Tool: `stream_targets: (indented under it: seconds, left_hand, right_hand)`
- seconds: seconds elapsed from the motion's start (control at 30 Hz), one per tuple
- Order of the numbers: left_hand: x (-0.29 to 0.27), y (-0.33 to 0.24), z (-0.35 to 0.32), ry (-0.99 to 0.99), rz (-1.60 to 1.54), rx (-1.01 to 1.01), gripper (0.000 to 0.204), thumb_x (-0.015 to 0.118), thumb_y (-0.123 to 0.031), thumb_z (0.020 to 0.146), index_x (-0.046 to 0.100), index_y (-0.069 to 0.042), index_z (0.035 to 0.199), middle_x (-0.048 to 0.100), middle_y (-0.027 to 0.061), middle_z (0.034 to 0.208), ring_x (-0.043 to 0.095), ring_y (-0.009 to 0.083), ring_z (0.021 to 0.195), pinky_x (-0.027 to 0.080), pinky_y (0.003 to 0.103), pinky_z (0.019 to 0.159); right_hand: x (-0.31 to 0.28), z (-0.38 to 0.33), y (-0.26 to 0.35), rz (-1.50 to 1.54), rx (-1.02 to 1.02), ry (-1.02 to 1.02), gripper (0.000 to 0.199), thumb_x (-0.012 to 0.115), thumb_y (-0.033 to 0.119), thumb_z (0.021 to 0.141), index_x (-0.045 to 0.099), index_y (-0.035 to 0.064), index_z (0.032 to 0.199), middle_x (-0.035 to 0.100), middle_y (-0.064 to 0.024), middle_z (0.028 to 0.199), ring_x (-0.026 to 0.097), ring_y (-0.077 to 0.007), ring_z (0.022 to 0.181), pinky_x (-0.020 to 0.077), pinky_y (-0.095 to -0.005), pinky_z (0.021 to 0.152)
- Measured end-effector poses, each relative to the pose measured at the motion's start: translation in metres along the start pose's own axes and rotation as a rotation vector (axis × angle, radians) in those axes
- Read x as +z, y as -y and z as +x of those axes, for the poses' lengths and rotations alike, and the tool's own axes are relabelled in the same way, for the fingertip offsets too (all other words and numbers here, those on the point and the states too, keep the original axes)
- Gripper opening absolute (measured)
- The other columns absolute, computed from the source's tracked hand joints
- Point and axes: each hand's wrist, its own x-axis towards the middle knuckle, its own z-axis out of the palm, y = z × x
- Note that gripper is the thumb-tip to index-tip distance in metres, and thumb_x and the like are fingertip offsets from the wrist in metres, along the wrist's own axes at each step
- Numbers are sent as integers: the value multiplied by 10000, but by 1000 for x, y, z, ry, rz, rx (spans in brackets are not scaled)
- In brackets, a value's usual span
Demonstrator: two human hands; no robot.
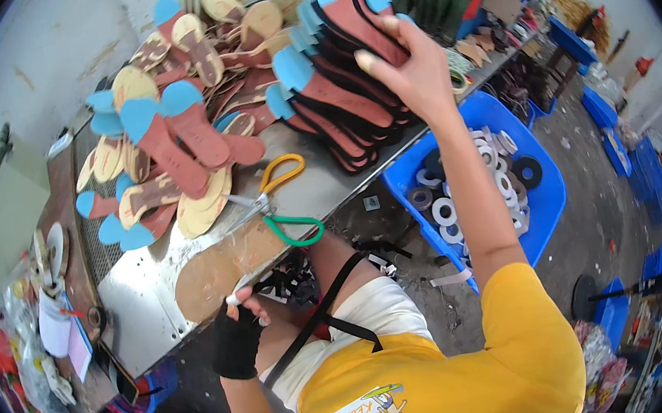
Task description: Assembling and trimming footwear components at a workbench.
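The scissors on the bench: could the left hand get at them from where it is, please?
Probably yes: the scissors lie uncovered just beyond the left hand, though that hand already grips a brown sole.

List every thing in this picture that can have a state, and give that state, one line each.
right hand: raised, gripping the stacked soles
stacked soles: fanned, leaning on the bench
left hand: gloved, pinching a brown sole
brown sole: flat at the bench edge
scissors: lying shut
blue crate: holding tape rolls

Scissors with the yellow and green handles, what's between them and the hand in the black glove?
A tan sole lies flat between the scissors and the gloved left hand, seen in the head view.
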Motion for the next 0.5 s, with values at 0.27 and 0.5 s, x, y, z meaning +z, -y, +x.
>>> stream_targets:
  seconds: [0.27,0.5]
  left_hand:
    - [-13,7,-34,-368,171,-146,300,518,-240,979,552,1,1154,577,72,830,574,217,716,490,349,644]
    - [-123,50,-113,-477,866,-204,195,626,-158,862,644,-33,1011,626,64,783,625,186,733,487,315,659]
  right_hand:
    - [29,16,-53,-587,-25,-191,416,681,423,809,684,67,1024,606,-91,1149,479,-328,1176,420,-475,930]
    - [34,-136,60,243,-135,254,206,687,145,786,641,39,956,613,-134,1009,565,-344,991,460,-409,838]
